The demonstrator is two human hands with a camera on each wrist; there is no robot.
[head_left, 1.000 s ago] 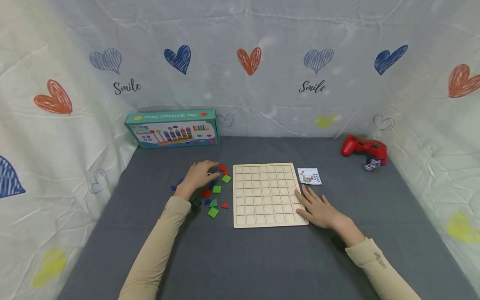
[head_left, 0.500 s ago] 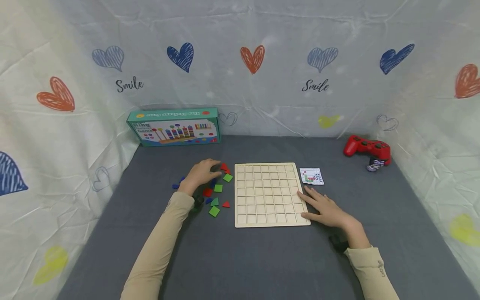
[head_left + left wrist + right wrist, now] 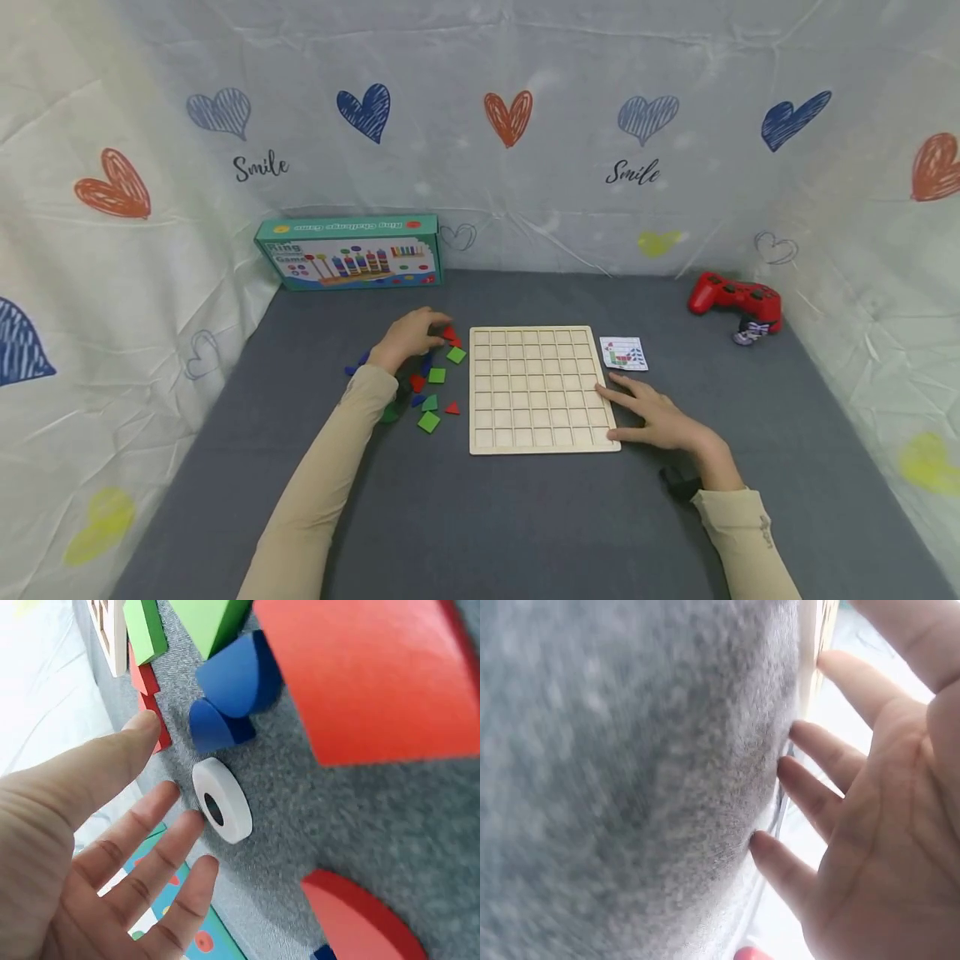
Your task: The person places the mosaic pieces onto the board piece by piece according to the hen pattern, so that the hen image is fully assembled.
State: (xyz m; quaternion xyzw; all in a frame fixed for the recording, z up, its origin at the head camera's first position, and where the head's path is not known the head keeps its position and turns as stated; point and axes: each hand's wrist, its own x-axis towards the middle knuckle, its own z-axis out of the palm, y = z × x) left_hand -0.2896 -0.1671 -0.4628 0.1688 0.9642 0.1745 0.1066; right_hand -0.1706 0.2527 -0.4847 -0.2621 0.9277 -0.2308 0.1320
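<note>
My left hand hovers over loose coloured shapes left of the wooden grid board, holding nothing. In the left wrist view its thumb tip overlaps small red pieces, and whether they touch is unclear. Its other visible fingers are near a white eye-shaped piece with a dark spot. Blue pieces and a large red piece lie beyond. My right hand has its fingers spread, with thumb and a fingertip on the board's right edge. The board's cells hold no pieces.
A small printed pattern card lies right of the board. Green squares and other shapes are scattered on the grey cloth. A game box stands at the back left, and a red game controller at the back right.
My left hand has moved slightly right and away from me, nearer the red triangles. The right hand's fingers have shifted a little at the board's edge. The head view has shifted slightly.
</note>
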